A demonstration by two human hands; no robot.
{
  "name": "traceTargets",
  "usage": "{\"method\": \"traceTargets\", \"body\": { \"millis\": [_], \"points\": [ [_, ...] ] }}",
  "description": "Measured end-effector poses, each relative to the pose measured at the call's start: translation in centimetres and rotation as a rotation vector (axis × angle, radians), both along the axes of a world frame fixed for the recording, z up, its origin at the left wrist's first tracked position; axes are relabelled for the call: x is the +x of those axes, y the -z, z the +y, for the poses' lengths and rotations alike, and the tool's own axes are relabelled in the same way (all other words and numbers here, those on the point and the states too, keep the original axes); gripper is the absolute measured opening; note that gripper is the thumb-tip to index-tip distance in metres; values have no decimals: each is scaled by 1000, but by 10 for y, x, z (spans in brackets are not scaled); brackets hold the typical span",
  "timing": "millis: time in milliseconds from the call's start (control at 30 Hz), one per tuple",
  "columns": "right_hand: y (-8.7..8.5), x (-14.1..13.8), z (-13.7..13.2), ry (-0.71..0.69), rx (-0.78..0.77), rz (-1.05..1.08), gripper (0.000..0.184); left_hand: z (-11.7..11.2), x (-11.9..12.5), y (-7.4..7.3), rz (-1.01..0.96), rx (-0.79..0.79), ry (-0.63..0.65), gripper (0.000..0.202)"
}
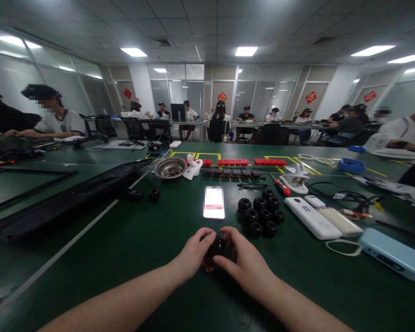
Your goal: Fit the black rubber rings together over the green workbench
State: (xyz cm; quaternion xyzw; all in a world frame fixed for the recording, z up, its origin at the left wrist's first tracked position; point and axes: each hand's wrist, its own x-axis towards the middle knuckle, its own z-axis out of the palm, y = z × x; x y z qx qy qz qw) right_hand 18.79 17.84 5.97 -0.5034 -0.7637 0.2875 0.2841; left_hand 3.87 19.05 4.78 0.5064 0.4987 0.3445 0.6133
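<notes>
My left hand and my right hand meet near the front of the green table, both closed around a small black round part held between the fingertips. Just beyond them lies a lit phone. To its right sits a cluster of several black round parts. One more black round part lies apart on the left.
A long black frame stretches along the left. A metal bowl, red strips, a red-handled screwdriver, white power banks, cables and a light blue box lie on the table. Other people sit at the sides and the far tables.
</notes>
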Motion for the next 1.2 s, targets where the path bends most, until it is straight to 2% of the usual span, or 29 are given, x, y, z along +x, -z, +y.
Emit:
{"method": "traceTargets", "body": {
  "millis": [100,167,300,433,533,633,700,833,933,1000,1133,1200],
  "points": [
    [2,2,5,-10,-75,-58,30,-2,0,4,-2,32,-34,27],
    [3,2,8,-62,-101,-68,29,-2,0,6,-1,60,-29,28],
    [1,1,5,-111,-56,-34,21,-2,-2,1,-20,40,-12,29],
    [-1,-1,-3,-110,58,-35,48,-2,-3,-6,16,-13,-16,28],
    [0,-1,-3,-43,12,-18,53,-4,-1,-4,-11,24,-9,23],
    [2,0,0,-11,-98,-15,33,-7,0,3,-6,113,5,22],
    [3,0,3,-27,-125,-24,32,-7,0,8,1,154,18,24],
    [3,0,3,-85,-51,-5,18,-3,-2,12,11,152,18,27],
    [2,-2,-1,-73,65,35,37,-2,-2,10,2,117,-20,27],
    [1,-3,-4,-24,56,67,45,-5,-2,7,-14,125,-33,24],
    [3,-3,-3,5,-86,75,26,-15,-2,4,1,279,-29,26],
    [3,-2,-2,-28,-117,40,31,-17,-4,4,52,368,-39,28]
  ]
}}
